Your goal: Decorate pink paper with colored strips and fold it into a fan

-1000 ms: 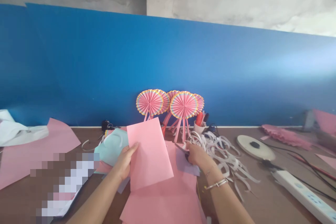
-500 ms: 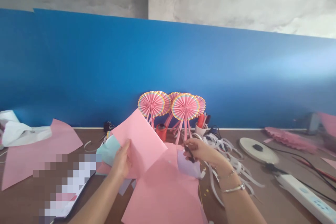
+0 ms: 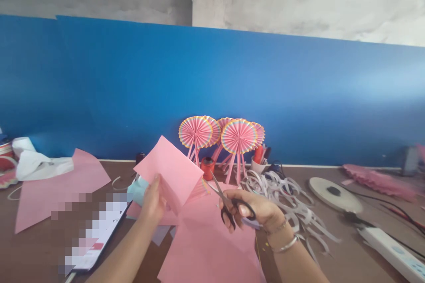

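My left hand (image 3: 153, 199) pinches a pink paper sheet (image 3: 168, 171) and holds it tilted above the table. My right hand (image 3: 255, 213) grips black-handled scissors (image 3: 229, 207), their blades pointing up-left toward the sheet's right edge. More pink paper (image 3: 209, 247) lies flat under both hands. A bracelet circles my right wrist.
Pink pleated paper fans (image 3: 222, 135) stand against the blue wall (image 3: 299, 97). White curled paper strips (image 3: 288, 196) lie to the right, beside a round disc (image 3: 334, 188) and a white power strip (image 3: 395, 252). A large pink sheet (image 3: 53, 188) and white cloth (image 3: 36, 161) lie left.
My right hand picked up the scissors from the table and raised them toward the sheet. My left hand tilted the pink sheet from upright to slanted.
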`<state>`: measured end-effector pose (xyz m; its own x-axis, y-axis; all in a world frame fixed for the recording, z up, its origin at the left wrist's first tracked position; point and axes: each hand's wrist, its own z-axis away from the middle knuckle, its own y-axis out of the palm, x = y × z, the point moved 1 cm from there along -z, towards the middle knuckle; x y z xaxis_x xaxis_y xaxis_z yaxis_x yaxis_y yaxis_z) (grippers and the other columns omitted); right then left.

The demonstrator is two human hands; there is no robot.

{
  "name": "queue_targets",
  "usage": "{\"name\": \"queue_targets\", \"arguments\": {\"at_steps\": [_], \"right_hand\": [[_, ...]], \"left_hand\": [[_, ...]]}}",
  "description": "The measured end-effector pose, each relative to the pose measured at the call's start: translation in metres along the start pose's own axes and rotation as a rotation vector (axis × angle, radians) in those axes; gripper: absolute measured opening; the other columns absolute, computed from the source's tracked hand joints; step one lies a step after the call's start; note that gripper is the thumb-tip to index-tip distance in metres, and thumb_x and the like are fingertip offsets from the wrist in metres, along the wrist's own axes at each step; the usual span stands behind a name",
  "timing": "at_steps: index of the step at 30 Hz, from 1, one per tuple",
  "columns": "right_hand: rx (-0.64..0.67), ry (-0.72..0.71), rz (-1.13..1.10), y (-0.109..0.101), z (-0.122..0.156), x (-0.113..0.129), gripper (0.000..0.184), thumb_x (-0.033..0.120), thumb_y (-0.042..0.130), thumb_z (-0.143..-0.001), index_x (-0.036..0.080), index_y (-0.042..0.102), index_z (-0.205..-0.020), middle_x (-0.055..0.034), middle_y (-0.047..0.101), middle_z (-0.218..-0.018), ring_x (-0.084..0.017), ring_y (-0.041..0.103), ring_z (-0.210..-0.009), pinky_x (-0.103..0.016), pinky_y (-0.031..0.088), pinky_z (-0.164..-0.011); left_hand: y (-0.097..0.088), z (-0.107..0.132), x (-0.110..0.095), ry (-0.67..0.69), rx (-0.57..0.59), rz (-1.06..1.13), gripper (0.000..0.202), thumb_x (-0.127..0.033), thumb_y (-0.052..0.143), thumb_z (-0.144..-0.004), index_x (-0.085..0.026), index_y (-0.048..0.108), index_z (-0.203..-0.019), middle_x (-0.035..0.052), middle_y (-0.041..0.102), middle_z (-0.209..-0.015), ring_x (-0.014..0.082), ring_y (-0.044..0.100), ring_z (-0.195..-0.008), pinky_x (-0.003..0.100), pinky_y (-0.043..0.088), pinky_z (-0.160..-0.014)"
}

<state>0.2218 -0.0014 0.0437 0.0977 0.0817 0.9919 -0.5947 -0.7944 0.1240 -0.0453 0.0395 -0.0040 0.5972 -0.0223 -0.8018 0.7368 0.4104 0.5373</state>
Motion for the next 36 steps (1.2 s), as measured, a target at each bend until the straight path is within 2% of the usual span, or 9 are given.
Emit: {"name": "queue_targets", "arguments": {"at_steps": [3,8,14,17,20,22,26,32,36], "right_hand": [[0.037,-0.007,0.014,-0.001,0.000,-0.001,0.060,0.059,0.068,-0.067,0.010,0.055,-0.101,-0.0084,0.064,-0.077,-0.016,0.063,-0.063,-0.021,0.041,-0.047],[0.020,-0.014,-0.009,0.001,-0.003,-0.001,0.059,0.057,0.069,-0.067,0.010,0.055,-0.100,-0.0096,0.065,-0.078,-0.016,0.063,-0.063,-0.021,0.042,-0.048],[-0.054,-0.050,-0.053,0.006,-0.014,-0.005,0.051,0.054,0.069,-0.070,0.013,0.053,-0.094,-0.0100,0.066,-0.080,-0.017,0.065,-0.070,-0.020,0.044,-0.050],[-0.076,-0.070,-0.094,0.007,-0.019,-0.011,0.052,0.053,0.070,-0.069,0.014,0.051,-0.097,-0.0101,0.067,-0.082,-0.018,0.065,-0.072,-0.022,0.046,-0.053],[-0.056,-0.085,-0.160,0.008,-0.023,-0.017,0.055,0.054,0.072,-0.068,0.015,0.049,-0.101,-0.0092,0.067,-0.082,-0.018,0.065,-0.072,-0.022,0.045,-0.053],[-0.036,-0.087,-0.190,0.011,-0.025,-0.021,0.053,0.055,0.069,-0.071,0.015,0.049,-0.099,-0.0092,0.067,-0.081,-0.018,0.065,-0.072,-0.023,0.045,-0.054],[-0.031,-0.110,-0.218,0.014,-0.028,-0.026,0.045,0.055,0.063,-0.077,0.015,0.049,-0.093,-0.0082,0.067,-0.077,-0.017,0.065,-0.068,-0.023,0.044,-0.054],[-0.047,-0.165,-0.250,0.012,-0.031,-0.029,0.047,0.057,0.065,-0.074,0.016,0.048,-0.089,-0.0057,0.064,-0.073,-0.016,0.063,-0.066,-0.022,0.038,-0.050],[-0.075,-0.192,-0.252,0.015,-0.033,-0.028,0.048,0.058,0.065,-0.073,0.015,0.049,-0.088,-0.0043,0.061,-0.070,-0.015,0.061,-0.064,-0.022,0.034,-0.049]], "left_hand": [[0.001,0.004,-0.002,0.014,-0.052,0.046,0.010,-0.023,0.054,-0.089,-0.020,0.061,-0.096,-0.0003,0.073,-0.084,0.0141,0.069,-0.079,0.022,0.054,-0.067],[0.003,0.008,0.001,0.001,-0.034,0.054,0.009,-0.023,0.056,-0.088,-0.019,0.063,-0.089,-0.0005,0.072,-0.078,0.0143,0.068,-0.069,0.024,0.053,-0.061],[0.004,0.010,0.009,0.060,-0.037,0.009,0.012,-0.026,0.055,-0.088,-0.018,0.063,-0.092,0.0025,0.072,-0.086,0.0145,0.068,-0.077,0.023,0.053,-0.067],[0.000,0.010,0.009,0.145,-0.060,-0.117,0.018,-0.034,0.055,-0.088,-0.017,0.062,-0.087,0.0033,0.070,-0.082,0.0165,0.067,-0.078,0.023,0.052,-0.066],[-0.007,0.008,0.008,0.221,-0.135,-0.344,0.032,-0.047,0.055,-0.084,-0.017,0.061,-0.077,0.0037,0.066,-0.071,0.0200,0.065,-0.074,0.025,0.051,-0.061],[-0.009,0.008,0.007,0.248,-0.155,-0.426,0.035,-0.051,0.054,-0.083,-0.017,0.062,-0.078,0.0047,0.066,-0.071,0.0222,0.065,-0.077,0.026,0.051,-0.063],[-0.009,0.009,0.005,0.315,-0.135,-0.411,0.029,-0.046,0.055,-0.084,-0.018,0.063,-0.086,0.0060,0.068,-0.083,0.0236,0.064,-0.087,0.027,0.051,-0.072],[-0.011,0.008,0.005,0.373,-0.105,-0.376,0.026,-0.043,0.058,-0.082,-0.018,0.062,-0.074,0.0042,0.064,-0.063,0.0261,0.063,-0.079,0.029,0.049,-0.068],[-0.013,0.007,0.005,0.383,-0.132,-0.389,0.027,-0.045,0.057,-0.082,-0.019,0.062,-0.074,0.0048,0.064,-0.067,0.0259,0.063,-0.081,0.029,0.049,-0.069]]}}
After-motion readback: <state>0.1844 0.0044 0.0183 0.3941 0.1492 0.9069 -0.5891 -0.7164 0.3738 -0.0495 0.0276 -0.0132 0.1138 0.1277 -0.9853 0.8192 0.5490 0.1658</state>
